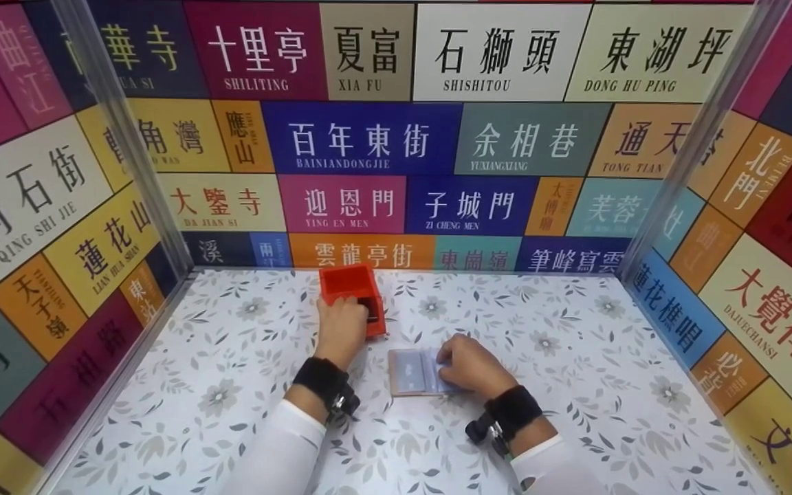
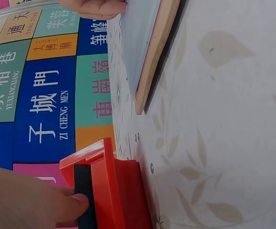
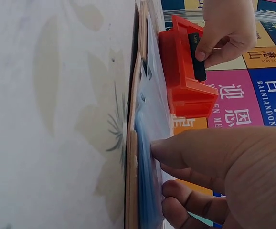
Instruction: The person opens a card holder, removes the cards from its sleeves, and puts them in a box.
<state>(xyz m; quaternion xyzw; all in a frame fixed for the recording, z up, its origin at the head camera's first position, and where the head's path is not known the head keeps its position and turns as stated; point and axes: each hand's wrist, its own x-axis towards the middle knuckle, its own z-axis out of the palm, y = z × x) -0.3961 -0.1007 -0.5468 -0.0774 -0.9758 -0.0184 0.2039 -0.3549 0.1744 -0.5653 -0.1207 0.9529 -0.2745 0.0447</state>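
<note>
In the head view my left hand point(image 1: 343, 322) reaches over a red plastic bin point(image 1: 348, 282). It pinches a thin black card point(image 3: 196, 55) between thumb and fingers at the bin's opening; how far the card sits inside is hard to tell. To the right, a card holder point(image 1: 408, 372) lies opened flat on the table, with clear bluish plastic sleeves point(image 3: 150, 114) and a tan cover edge point(image 2: 152, 59). My right hand point(image 1: 476, 364) is at its right half, thumb and curled fingers pinching the sleeves. That hand hides part of the right half.
White tabletop point(image 1: 245, 426) with a grey flower and leaf print lies under everything. Panels of coloured signs point(image 1: 361, 137) stand behind and at both sides, with clear edge strips at the corners. Black bands point(image 1: 320, 380) with cameras circle both wrists.
</note>
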